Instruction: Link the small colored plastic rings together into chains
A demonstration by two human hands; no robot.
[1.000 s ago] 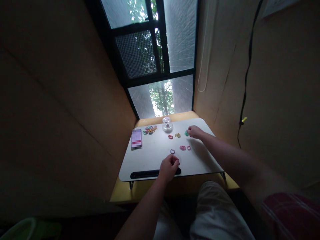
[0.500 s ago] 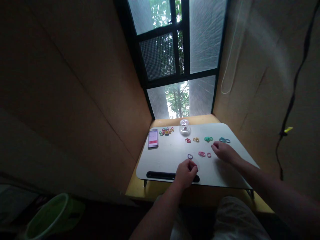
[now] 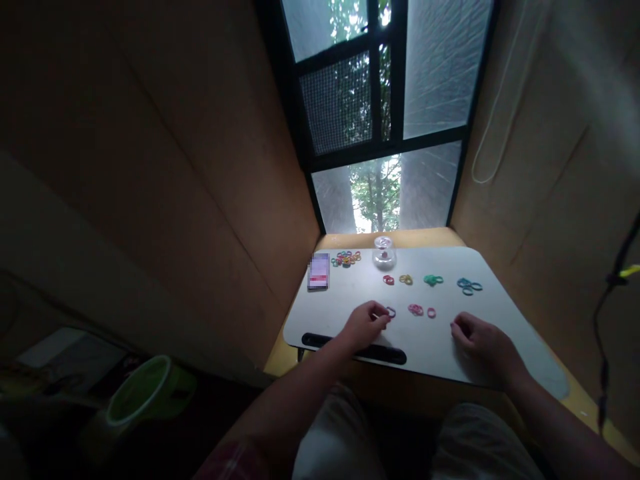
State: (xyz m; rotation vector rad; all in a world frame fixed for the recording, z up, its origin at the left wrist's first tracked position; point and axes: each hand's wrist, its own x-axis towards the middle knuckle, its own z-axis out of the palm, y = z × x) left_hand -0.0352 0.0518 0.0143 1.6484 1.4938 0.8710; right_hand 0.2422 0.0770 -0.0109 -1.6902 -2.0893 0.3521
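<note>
My left hand point(image 3: 367, 325) is over the front of the white table, fingers curled together and fingertips at the left edge of a purple hair tie point(image 3: 392, 312). What lies between those fingers, if anything, is hidden. Farther right, my right hand point(image 3: 483, 343) is closed just above the tabletop, below the blue hair ties point(image 3: 469, 287); anything in it is too small to make out. Pink hair ties point(image 3: 415, 310) and a single pink one point(image 3: 431, 313) lie between the hands. Behind them in a row are red point(image 3: 389, 280), yellow point(image 3: 406, 280) and green hair ties point(image 3: 433, 280).
A mixed pile of hair ties point(image 3: 346, 259) lies at the back left, beside a phone point(image 3: 319, 271). A clear round container point(image 3: 384, 255) stands at the back. The white folding table point(image 3: 345, 307) has a black slot point(image 3: 320, 341) at its front edge. Walls flank both sides.
My left hand has moved forward to the purple hair tie. My right hand has drawn back toward me and right, away from the green ones. The blue hair ties are more spread out. The view has shifted.
</note>
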